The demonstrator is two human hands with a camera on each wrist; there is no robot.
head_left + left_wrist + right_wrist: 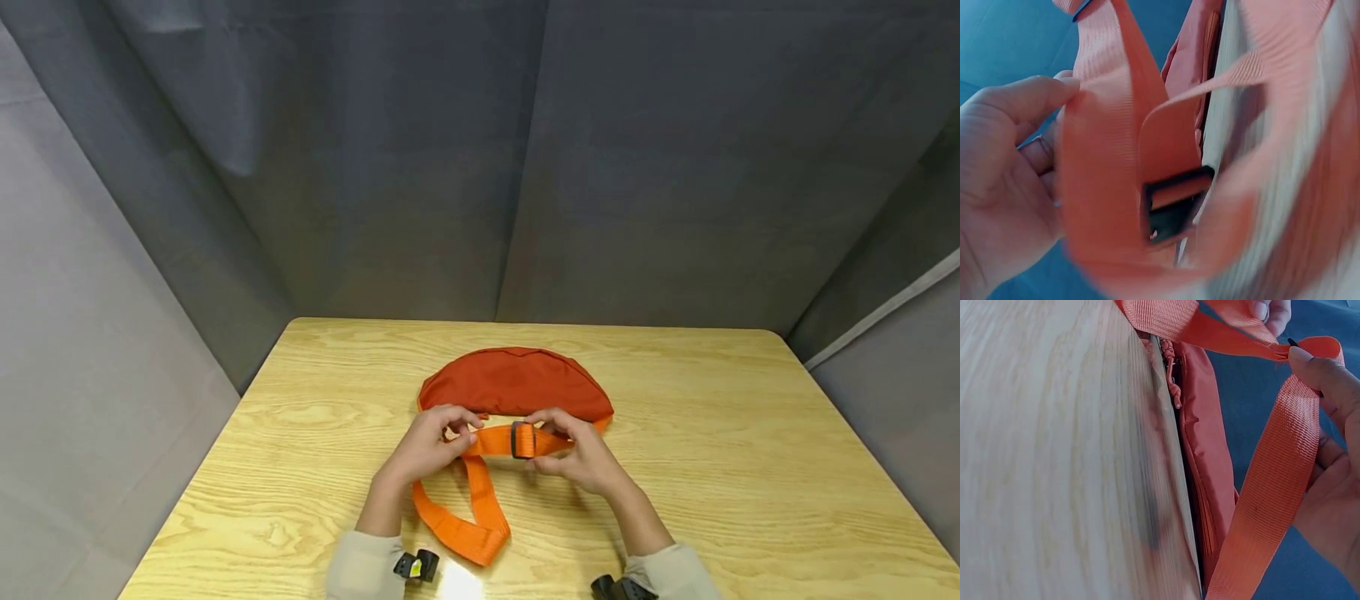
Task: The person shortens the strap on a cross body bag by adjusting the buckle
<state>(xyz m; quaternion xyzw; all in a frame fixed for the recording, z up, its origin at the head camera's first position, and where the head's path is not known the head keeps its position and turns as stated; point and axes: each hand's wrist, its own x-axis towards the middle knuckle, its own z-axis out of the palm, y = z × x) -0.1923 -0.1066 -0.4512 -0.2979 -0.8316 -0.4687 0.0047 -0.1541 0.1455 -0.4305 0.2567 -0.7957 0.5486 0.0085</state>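
Before the red pouch, both hands pinch the orange strap — black buckle between.

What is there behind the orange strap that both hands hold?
Behind the orange strap, the red bag lies on the wooden table. The left hand and right hand hide parts of the bag's near edge; its inside is covered.

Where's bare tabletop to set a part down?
Two patches of table: from the right hand to the right edge, and from the left hand to the left edge. Crowded in the middle: red pouch, orange strap, both hands.
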